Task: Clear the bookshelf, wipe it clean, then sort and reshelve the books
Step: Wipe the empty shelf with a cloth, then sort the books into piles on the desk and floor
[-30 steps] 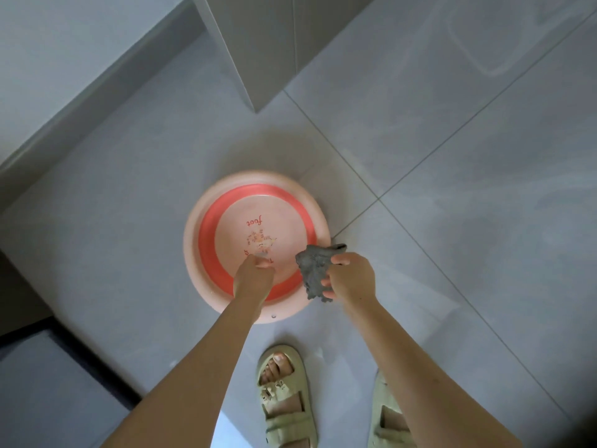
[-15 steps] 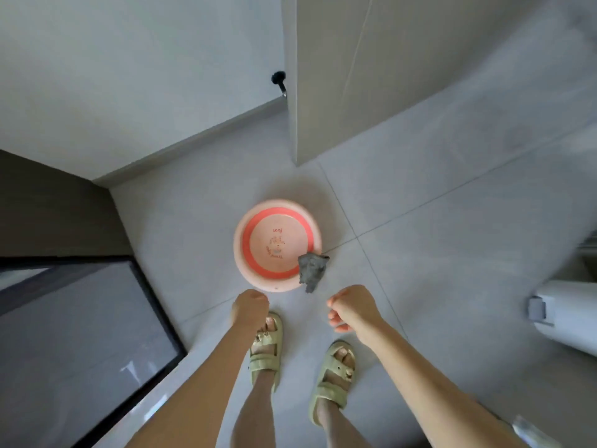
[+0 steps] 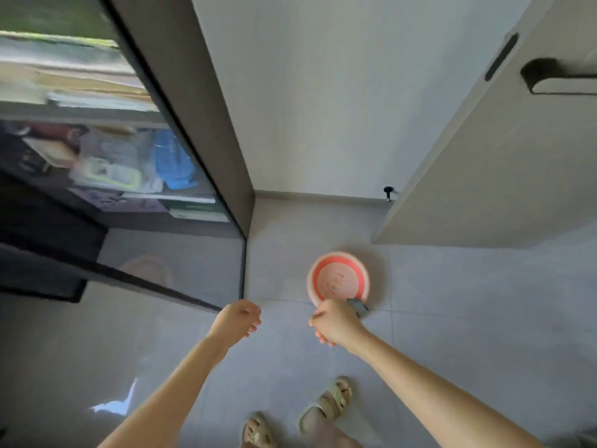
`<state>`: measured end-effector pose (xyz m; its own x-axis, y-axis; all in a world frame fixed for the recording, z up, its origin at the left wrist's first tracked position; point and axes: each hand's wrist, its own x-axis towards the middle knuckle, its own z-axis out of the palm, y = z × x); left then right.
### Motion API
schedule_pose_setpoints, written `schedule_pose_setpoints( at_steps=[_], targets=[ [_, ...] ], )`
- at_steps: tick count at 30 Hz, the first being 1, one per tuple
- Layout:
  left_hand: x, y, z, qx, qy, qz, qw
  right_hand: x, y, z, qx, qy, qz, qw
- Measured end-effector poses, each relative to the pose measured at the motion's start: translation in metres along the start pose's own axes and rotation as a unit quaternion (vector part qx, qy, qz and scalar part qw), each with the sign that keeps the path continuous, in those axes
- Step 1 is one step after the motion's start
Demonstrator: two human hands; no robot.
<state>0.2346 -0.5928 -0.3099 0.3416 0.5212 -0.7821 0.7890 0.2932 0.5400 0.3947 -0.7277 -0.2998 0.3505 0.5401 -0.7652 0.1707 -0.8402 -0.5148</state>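
Note:
A dark bookshelf cabinet [image 3: 181,130] with a glass front stands at the left. Behind the glass, blurred books and packets [image 3: 135,176] lie on its shelves. On the floor sits a pink round basin [image 3: 338,279] with a red ring inside. A grey cloth [image 3: 359,308] hangs over the basin's near rim. My right hand [image 3: 336,322] is loosely curled and holds nothing; in the picture it overlaps the near rim of the basin and part of the cloth. My left hand [image 3: 238,320] hovers empty, fingers relaxed, in front of the cabinet's lower corner.
A beige door [image 3: 484,163] with a black handle [image 3: 555,76] stands open at the right, with a black door stop [image 3: 388,192] at the white wall's base. My sandalled feet [image 3: 329,402] stand on grey floor tiles.
I have stood up and the view has swung left onto the bookshelf. My right hand let go of the grey cloth, which now hangs on the basin rim. Both hands rose away from the basin.

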Motion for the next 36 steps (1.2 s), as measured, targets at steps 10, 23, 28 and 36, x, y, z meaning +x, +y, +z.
schedule_pose_setpoints(
  at_steps=[10,23,28,36],
  targets=[
    [-0.17,-0.14,-0.191,-0.107,0.158,0.023,0.981,-0.128,-0.174,0.178,-0.281,-0.074,-0.283,0.914],
    [-0.305,-0.244,-0.4,-0.265,0.437,0.105,0.853,-0.232,-0.423,0.367,-0.322,-0.108,-0.547,0.765],
    [-0.309,-0.253,-0.474,-0.288,0.497,0.099,0.813,-0.219,-0.512,0.412,-0.304,-0.149,-0.588,0.735],
    [-0.286,-0.26,-0.576,-0.313,0.556,0.065,0.767,-0.181,-0.627,0.457,-0.316,-0.222,-0.59,0.709]
  ],
)
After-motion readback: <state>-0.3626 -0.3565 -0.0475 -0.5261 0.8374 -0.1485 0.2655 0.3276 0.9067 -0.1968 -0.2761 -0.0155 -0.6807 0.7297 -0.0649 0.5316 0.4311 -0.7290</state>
